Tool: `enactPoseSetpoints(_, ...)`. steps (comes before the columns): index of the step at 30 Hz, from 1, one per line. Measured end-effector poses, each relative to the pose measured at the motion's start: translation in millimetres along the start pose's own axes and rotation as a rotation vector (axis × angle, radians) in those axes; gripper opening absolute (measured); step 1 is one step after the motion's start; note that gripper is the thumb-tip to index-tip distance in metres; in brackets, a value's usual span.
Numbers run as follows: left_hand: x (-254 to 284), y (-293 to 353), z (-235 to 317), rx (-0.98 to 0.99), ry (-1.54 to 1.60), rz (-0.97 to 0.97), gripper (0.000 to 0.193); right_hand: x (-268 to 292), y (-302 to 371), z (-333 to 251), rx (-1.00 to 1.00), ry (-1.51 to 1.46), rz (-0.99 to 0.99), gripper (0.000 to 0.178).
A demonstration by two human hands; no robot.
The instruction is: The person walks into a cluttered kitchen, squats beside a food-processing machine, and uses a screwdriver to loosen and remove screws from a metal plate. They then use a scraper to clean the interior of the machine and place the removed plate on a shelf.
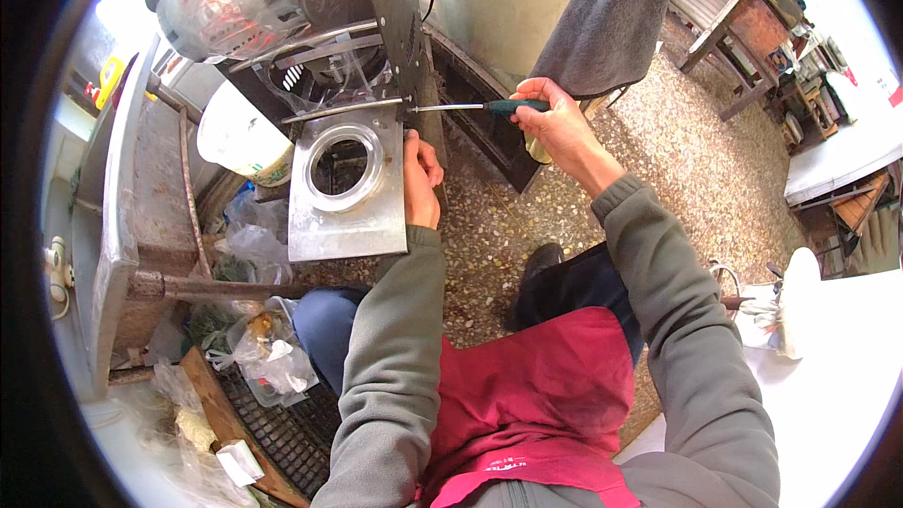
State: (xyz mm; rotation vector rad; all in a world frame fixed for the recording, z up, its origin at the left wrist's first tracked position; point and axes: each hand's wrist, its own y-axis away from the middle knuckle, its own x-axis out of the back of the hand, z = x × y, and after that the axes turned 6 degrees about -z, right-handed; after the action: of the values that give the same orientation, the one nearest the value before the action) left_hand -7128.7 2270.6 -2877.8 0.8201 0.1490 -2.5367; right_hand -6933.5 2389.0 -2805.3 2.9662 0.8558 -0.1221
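Observation:
My right hand (562,134) is wrapped round the dark green handle of a screwdriver (461,107). Its long shaft points left, and the tip meets the side of a dark metal machine (403,38) at a fastener by the lower crossbar. Close against the right edge of a metal plate (348,226), my left hand (422,179) has its fingers curled; what they hold, if anything, is hidden. The plate sticks out towards me from the machine's foot and carries a clear ring (372,179) around a round hole. Above it sits a clear drum-like housing (245,0).
A white bucket (235,136) stands left of the plate, beside a metal-framed table (155,188). Plastic bags (273,357) and a dark grate (282,423) lie at lower left. A grey cloth (602,23) hangs beyond my right hand, over speckled floor (696,150).

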Motion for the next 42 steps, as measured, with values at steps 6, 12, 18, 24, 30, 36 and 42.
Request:
enactPoseSetpoints(6, 3.4, -0.6, 2.2, 0.019, -0.01, -0.023, 0.053, 4.9, 0.1, -5.4, -0.188, -0.023, -0.067, 0.026)
enactPoseSetpoints(12, 4.7, 0.5, 4.4, 0.043, -0.02, -0.023, 0.052, -4.6, 5.7, -6.0, -0.005, -0.008, -0.01, 0.025)
enactPoseSetpoints(18, 7.3, 1.3, 6.0, 0.037, -0.014, -0.038, 0.051, 3.4, 7.8, -10.3, -0.14, 0.015, -0.138, 0.028)
enactPoseSetpoints(24, 8.3, 1.7, 2.6, 0.039, 0.012, -0.013, 0.05, -4.7, 3.7, -3.7, -0.001, -0.112, -0.014, 0.026)
enactPoseSetpoints(30, 10.1, 1.7, 2.4, 0.024, 0.029, -0.028, 0.048, -2.0, 4.8, -8.9, -0.092, -0.091, -0.092, 0.026)
enactPoseSetpoints(36, 7.0, 2.9, 3.6, 0.031, 0.026, -0.012, 0.048, -1.8, 8.3, -11.0, -0.12, -0.125, -0.072, 0.02)
enactPoseSetpoints(42, 6.7, 3.5, 3.7, 0.044, 0.018, -0.022, 0.05, -2.2, 3.6, -6.5, 0.016, -0.004, -0.084, 0.023)
